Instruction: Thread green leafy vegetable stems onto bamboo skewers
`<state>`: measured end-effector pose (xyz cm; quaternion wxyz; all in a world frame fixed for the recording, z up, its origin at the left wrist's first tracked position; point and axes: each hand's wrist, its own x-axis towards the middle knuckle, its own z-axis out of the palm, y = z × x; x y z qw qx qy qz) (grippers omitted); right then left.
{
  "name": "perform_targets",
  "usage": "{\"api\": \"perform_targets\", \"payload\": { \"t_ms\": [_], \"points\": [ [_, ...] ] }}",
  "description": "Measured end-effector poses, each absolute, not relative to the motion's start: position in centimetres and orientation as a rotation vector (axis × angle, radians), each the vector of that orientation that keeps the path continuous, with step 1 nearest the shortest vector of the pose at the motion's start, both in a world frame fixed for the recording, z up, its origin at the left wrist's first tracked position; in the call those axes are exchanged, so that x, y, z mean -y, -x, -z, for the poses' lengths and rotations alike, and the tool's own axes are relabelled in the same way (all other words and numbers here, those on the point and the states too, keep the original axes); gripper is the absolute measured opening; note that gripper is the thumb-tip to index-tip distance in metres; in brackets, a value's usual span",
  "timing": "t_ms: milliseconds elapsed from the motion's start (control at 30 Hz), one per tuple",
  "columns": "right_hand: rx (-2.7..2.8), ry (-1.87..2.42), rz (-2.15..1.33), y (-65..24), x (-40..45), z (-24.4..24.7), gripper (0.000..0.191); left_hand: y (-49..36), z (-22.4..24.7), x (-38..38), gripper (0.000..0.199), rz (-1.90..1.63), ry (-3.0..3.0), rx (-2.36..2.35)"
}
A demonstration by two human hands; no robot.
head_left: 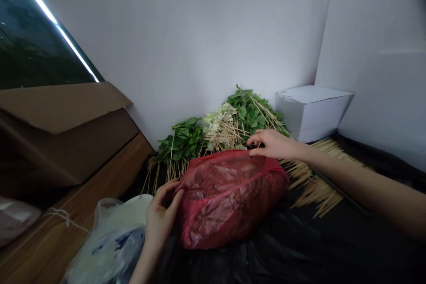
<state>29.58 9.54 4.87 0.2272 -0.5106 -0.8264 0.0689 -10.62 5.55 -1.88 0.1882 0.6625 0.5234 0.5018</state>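
Observation:
A full red plastic bag point(233, 199) lies on black plastic sheeting in front of me. My left hand point(161, 211) pinches the bag's left edge between thumb and fingers. At the far rim, my right hand point(271, 143) has its thumb and fingers curled on the bag's upper edge. What fills the bag cannot be made out through the film. Just behind it lie skewered leafy greens point(184, 140), pale shredded-looking vegetables on skewers point(221, 126) and a further heap of greens point(248, 108).
Loose wooden skewers point(319, 195) lie under and beside my right forearm. A white box point(313, 113) stands at the back right against the wall. On the left are an open cardboard box point(66, 142), a wooden board point(109, 173) and a clear plastic bag point(113, 248).

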Motion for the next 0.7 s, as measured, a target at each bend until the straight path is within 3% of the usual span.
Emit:
{"api": "perform_targets", "payload": {
  "t_ms": [267, 433, 700],
  "points": [
    [2.498, 1.369, -0.307, -32.4, -7.1, -0.5, 0.01, 11.1, 1.3, -4.6, 0.023, -1.367, -1.924, -1.557],
    [2.455, 1.297, -0.291, -31.6, -6.9, -0.7, 0.024, 9.9, -0.3, -4.6, 0.018, -1.531, -1.88, -1.535],
    [2.09, 1.256, -0.071, -30.4, -7.0, -5.9, 0.023, 8.3, -5.1, -7.0, 0.016, -2.019, -1.795, -1.401]
  ]
}}
